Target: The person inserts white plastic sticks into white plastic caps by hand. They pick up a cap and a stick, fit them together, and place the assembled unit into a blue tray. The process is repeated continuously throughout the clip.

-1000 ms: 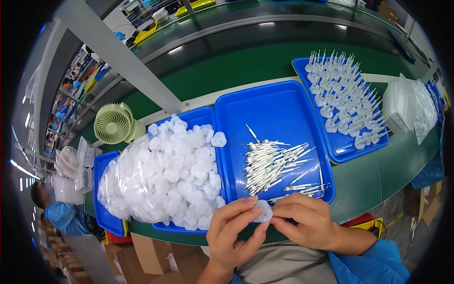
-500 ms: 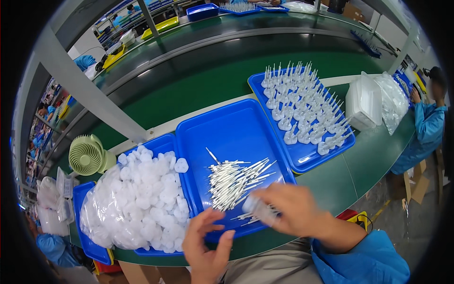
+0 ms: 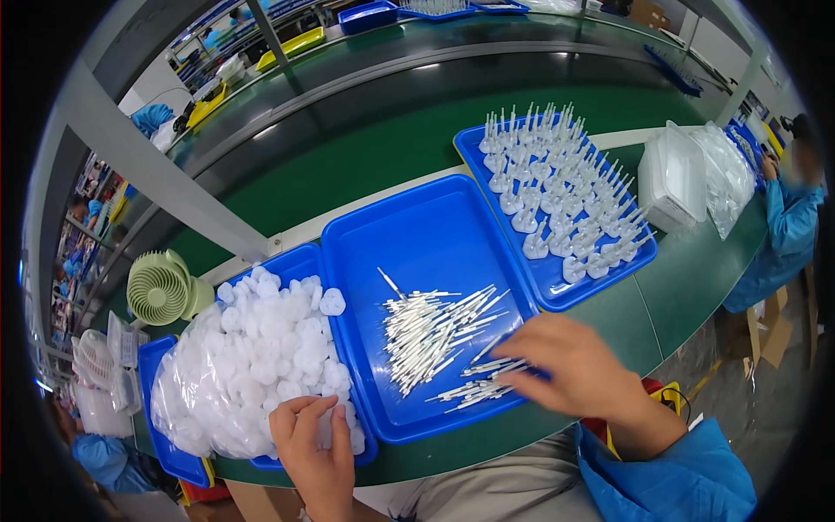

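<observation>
My left hand (image 3: 317, 448) is at the near right edge of a heap of translucent white plastic caps (image 3: 287, 357), thumb and fingers apart. Nothing is visibly held in it. Over the near right corner of the middle blue tray (image 3: 400, 222), my right hand (image 3: 574, 370) reaches down with its thumb and index finger parted. Its fingertips are beside a small group of thin white sticks (image 3: 478, 387). A larger loose pile of the same sticks (image 3: 426, 335) lies to the left of it in that tray.
Behind and right, a blue tray (image 3: 550, 300) bears rows of caps with sticks standing in them. Beside it are a clear plastic box (image 3: 674, 178) and a plastic bag (image 3: 726, 178). A green fan (image 3: 161, 287) stands left. A co-worker (image 3: 787, 217) is at the right.
My left hand has moved left from the middle tray to the cap heap. The translucent piece in my right hand is no longer there; that hand has shifted slightly right, by the sticks.
</observation>
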Tool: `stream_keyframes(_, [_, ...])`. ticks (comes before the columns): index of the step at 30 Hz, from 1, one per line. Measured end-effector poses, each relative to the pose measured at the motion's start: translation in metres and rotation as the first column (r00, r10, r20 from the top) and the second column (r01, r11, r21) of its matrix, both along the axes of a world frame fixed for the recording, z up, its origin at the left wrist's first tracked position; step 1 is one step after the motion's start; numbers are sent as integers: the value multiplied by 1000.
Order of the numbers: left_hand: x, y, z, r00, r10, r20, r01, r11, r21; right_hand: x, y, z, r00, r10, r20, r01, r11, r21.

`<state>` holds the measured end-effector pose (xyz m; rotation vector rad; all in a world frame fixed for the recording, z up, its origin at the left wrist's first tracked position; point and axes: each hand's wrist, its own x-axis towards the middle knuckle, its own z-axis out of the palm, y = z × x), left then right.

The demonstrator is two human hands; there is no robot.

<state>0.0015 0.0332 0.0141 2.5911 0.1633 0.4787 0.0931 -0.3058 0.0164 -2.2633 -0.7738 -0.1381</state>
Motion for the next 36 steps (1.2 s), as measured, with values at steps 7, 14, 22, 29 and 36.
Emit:
stream_keyframes(7, [-4,-5,6,997,-55,57,56,998,-16,-3,31,-13,990,142,-11,-141,960,-242])
stream_keyframes(14, [-2,-22,-2,977,-44,209,102,956,-275,-10,50,-16,992,105,-66,-103,994,33])
stream_keyframes(22, [5,-50,-14,978,-106,182,209,617,-759,-18,74,-6,981,188,-56,-168,952,255])
stream_keyframes(29, [0,-57,-12,988,-134,70,126,469,-874,-23,83,-16,972,171,-163,-92,910,405])
stream_keyframes(36, [2,-59,-14,989,-103,107,143,462,-875,-27,82,-12,974,121,-194,-48,937,347])
